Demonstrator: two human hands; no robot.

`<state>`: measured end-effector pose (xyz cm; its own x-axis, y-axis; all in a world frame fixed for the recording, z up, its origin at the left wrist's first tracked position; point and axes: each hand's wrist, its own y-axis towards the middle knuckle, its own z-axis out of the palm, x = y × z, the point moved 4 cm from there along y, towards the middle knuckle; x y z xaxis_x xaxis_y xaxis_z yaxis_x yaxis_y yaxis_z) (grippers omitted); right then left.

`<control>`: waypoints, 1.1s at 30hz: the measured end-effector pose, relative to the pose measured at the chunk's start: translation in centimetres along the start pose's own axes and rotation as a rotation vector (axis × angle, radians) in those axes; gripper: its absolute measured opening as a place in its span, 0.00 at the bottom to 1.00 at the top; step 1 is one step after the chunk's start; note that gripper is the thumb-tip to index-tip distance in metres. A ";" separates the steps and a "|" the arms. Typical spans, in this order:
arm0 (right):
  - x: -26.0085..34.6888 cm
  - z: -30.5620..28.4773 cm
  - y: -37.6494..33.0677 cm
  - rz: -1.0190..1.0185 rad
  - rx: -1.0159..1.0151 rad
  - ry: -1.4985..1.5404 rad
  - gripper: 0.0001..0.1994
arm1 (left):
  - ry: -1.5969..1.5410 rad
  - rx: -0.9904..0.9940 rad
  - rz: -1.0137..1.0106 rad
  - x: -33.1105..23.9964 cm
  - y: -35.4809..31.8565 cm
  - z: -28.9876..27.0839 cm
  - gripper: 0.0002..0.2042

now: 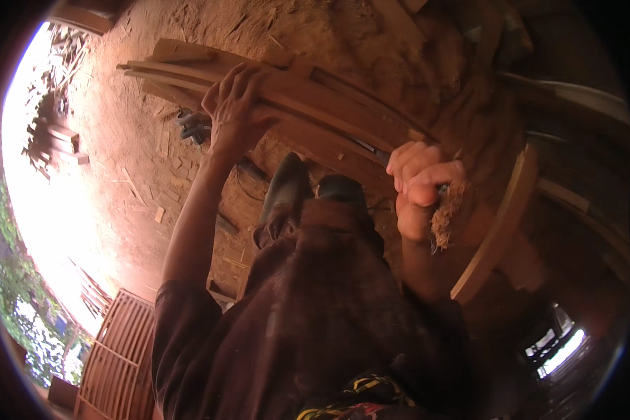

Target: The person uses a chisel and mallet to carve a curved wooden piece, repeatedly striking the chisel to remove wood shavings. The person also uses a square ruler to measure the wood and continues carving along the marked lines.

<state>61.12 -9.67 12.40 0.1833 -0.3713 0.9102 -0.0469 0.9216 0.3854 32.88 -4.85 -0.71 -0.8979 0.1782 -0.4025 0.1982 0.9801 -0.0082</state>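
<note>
left hand (234, 110) over plank (315, 98), grip unclear; right hand (418, 175) clenched round metal tool (375, 150), which might skid if plank shifts.

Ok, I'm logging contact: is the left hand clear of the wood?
No, the left hand rests on the wood.

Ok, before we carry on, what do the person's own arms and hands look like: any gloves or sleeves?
Both the left hand and the right hand are bare: no gloves, and no watch or band shows at either wrist. The left sleeve is dark and short, leaving the forearm uncovered. The right sleeve is dark too, but shadow hides its exact edge.
</note>
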 end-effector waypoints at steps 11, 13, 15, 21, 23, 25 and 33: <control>-2.8 4.5 0.1 0.041 -0.006 -0.425 0.12 | -0.068 -0.053 0.058 0.3 -0.3 0.6 0.36; -3.5 3.0 2.7 0.239 -0.081 -0.363 0.12 | -0.092 -0.086 0.093 0.5 -0.1 0.8 0.34; -3.3 2.3 3.8 0.372 -0.154 -0.299 0.13 | -0.094 -0.085 0.085 0.8 -0.2 1.2 0.34; -2.4 4.3 1.8 0.046 -0.104 -0.263 0.14 | -0.123 -0.051 0.069 0.6 -0.4 1.2 0.33; -2.5 6.6 1.1 -0.070 -0.052 -0.261 0.15 | -0.140 -0.038 0.071 0.8 -0.5 1.3 0.33; -2.9 8.4 1.4 -0.108 0.033 -0.373 0.12 | -0.153 -0.045 0.067 0.9 -0.3 1.5 0.33; -5.0 6.1 5.8 0.413 -0.049 -0.459 0.18 | -0.131 -0.031 0.068 1.0 -0.8 1.7 0.37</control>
<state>53.93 -3.20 11.03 -0.2823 0.0164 0.9592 0.0234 0.9997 -0.0102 32.52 -5.64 -2.63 -0.8236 0.2336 -0.5168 0.2430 0.9687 0.0507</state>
